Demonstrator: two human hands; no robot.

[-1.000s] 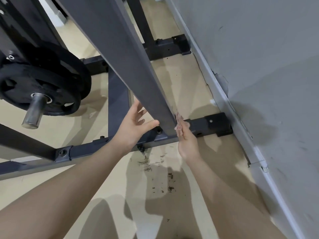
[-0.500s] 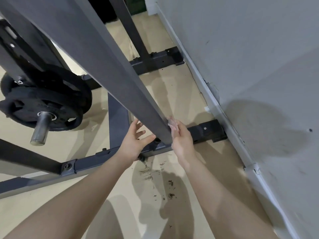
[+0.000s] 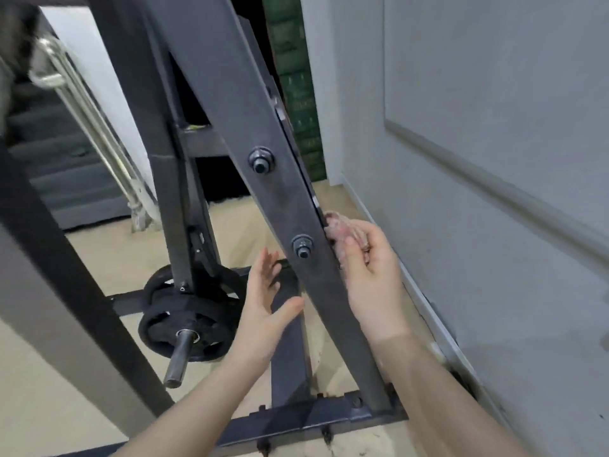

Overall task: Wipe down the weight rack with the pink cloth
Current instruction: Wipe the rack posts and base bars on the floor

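The dark grey upright post of the weight rack slants across the middle of the view, with two bolts on its face. My right hand grips the bunched pink cloth and presses it against the post's right edge, level with the lower bolt. My left hand hovers just left of the post with fingers straight and spread, holding nothing.
Black weight plates hang on a steel peg at lower left. The rack's base bar runs along the beige floor. A grey wall with a baseboard stands close on the right. A chrome bar leans at upper left.
My right hand has slid the pink cloth up the post's right edge from near the base to the lower bolt. My left hand has risen too, and the view has tilted upward.
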